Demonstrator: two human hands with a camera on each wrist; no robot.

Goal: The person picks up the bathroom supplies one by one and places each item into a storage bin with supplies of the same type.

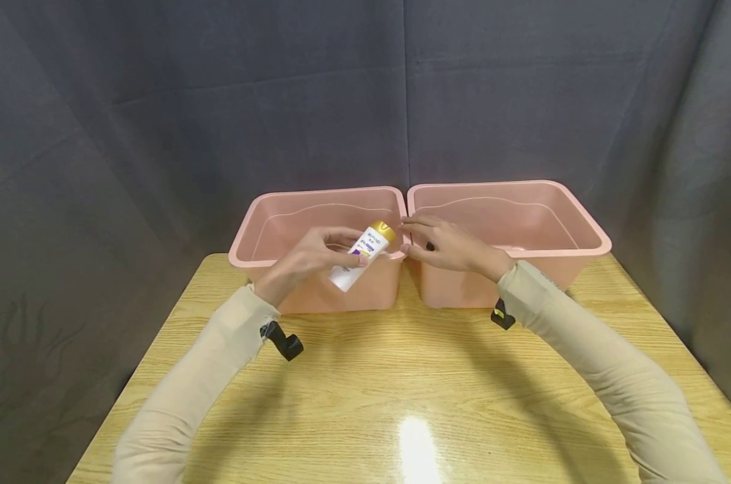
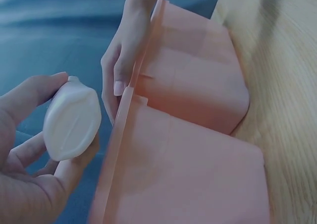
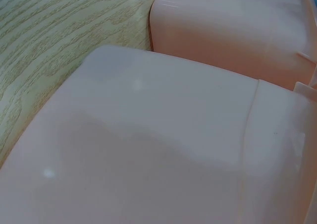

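A wooden table (image 1: 365, 390) carries two pink tubs side by side, the left tub (image 1: 269, 225) and the right tub (image 1: 559, 215), their rims touching in the middle. The left hand (image 1: 308, 259) curls its fingers round a white bottle (image 1: 359, 259) with a gold cap, held tilted over the left tub's front edge. The right hand (image 1: 453, 245) lies relaxed, fingers loosely extended, on the right tub's near left corner, holding nothing.
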